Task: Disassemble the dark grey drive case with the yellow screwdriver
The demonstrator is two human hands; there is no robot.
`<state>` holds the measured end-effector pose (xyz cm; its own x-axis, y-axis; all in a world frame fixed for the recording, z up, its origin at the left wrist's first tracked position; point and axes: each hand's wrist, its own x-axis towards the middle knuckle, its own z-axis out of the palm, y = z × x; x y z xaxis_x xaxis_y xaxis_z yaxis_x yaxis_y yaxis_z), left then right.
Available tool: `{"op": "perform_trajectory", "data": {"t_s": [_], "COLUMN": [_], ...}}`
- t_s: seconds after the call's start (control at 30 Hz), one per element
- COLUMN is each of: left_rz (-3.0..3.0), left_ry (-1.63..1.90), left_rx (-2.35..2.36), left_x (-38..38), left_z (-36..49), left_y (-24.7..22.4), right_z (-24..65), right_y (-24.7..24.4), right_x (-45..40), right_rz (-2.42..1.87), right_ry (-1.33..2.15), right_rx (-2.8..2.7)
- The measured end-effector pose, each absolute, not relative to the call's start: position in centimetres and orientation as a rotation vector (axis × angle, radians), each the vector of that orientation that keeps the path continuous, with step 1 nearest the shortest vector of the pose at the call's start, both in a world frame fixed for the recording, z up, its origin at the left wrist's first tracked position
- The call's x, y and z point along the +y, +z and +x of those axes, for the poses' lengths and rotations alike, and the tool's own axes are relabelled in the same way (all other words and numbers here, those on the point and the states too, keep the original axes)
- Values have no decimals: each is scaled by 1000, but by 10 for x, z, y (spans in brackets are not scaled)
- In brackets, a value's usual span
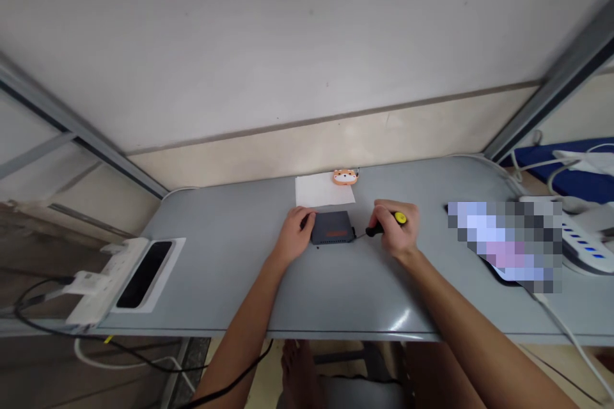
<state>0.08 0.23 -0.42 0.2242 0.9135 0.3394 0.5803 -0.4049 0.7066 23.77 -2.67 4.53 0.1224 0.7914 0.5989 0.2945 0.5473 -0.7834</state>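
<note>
A small dark grey box (332, 227) with an orange label lies on the grey table (230, 255), near its middle. My left hand (296, 231) grips the box's left end and holds it flat. My right hand (396, 227) is closed around a screwdriver (386, 223) with a yellow and black handle. The tool points left, and its thin tip touches the box's right side. A white sheet of paper (320, 191) lies just behind the box.
An orange animal-shaped trinket (345, 176) sits behind the paper at the wall. A black phone on a white tray (144, 272) and a white power strip (100, 281) lie at the left. A blurred-out device (506, 239) and another power strip (578, 239) with cables are at the right.
</note>
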Motion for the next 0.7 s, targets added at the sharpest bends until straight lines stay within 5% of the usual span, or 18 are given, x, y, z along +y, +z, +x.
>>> {"op": "perform_trajectory", "data": {"t_s": [0.7], "left_rz": [2095], "left_ry": [999], "left_rx": [1389], "left_x": [1], "left_z": [1], "left_y": [-1], "right_z": [237], "right_y": [49], "right_x": [-27], "right_rz": [-996], "right_ry": [475], "right_rx": [-1532]}}
